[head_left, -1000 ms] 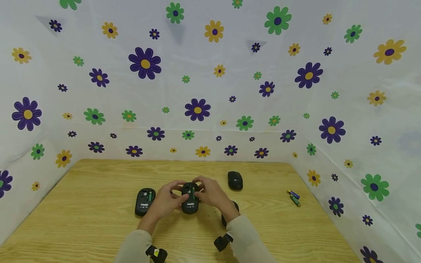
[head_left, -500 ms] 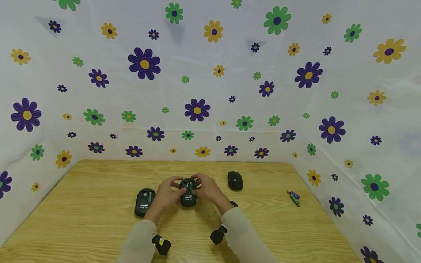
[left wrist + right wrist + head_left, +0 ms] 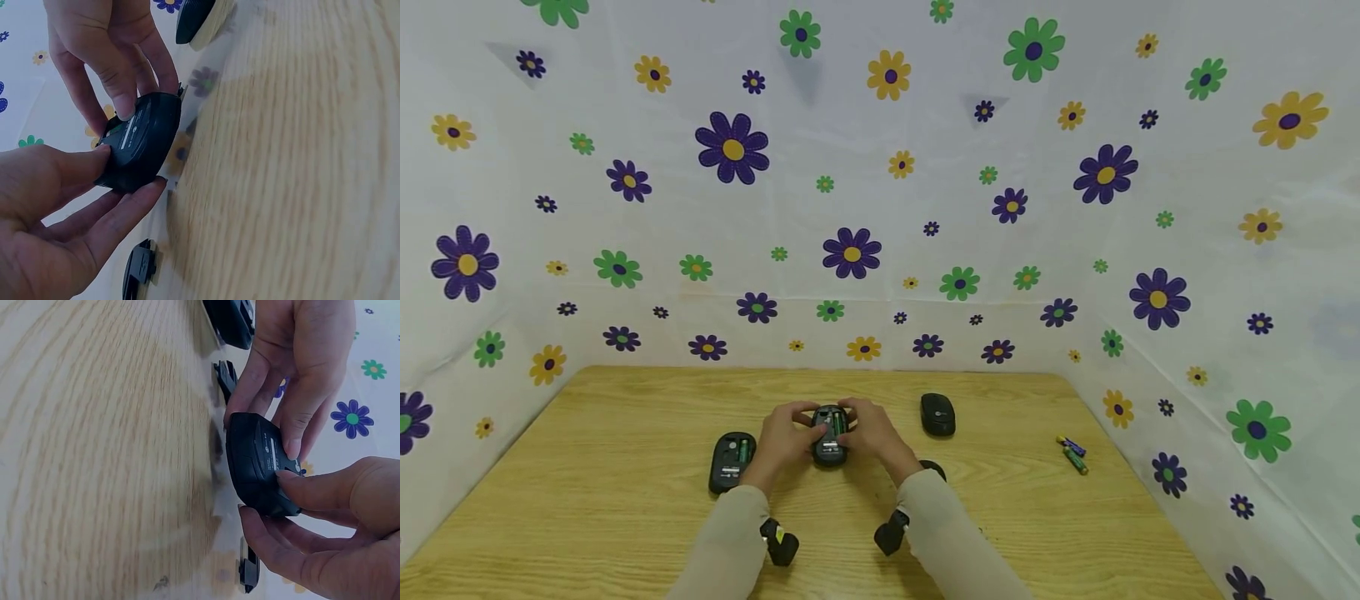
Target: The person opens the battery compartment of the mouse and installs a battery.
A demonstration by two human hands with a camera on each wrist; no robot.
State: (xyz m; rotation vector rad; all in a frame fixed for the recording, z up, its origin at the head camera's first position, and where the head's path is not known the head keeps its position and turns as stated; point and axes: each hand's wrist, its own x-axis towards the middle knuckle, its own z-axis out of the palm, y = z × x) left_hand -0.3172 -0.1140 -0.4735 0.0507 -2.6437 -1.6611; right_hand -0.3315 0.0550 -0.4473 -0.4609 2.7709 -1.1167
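Both hands hold a black computer mouse (image 3: pixel 829 457) with its underside turned up, over the middle of the table. A green battery (image 3: pixel 838 423) lies in its uncovered compartment. The left hand (image 3: pixel 784 440) grips the mouse's left side, thumb on the underside and fingers around the edge. From the opposite side the right hand (image 3: pixel 874 431) pinches it, its thumb by the battery. In the left wrist view the mouse (image 3: pixel 149 147) is tilted between both hands' fingertips. The right wrist view shows the mouse (image 3: pixel 253 465) from its end; the battery is mostly hidden there.
Another upturned mouse (image 3: pixel 730 473) with a green battery lies left of the left hand. An upright mouse (image 3: pixel 937 414) stands at the back right. Behind the right forearm, a black object (image 3: pixel 934 468) is mostly hidden. Two loose batteries (image 3: pixel 1075 460) lie far right. Flowered sheeting (image 3: pixel 880 192) encloses the table.
Both hands have carried the mouse slightly farther from the body and a little left, then stayed nearly in place. Their grip looks much the same, and the other things on the table have not moved.
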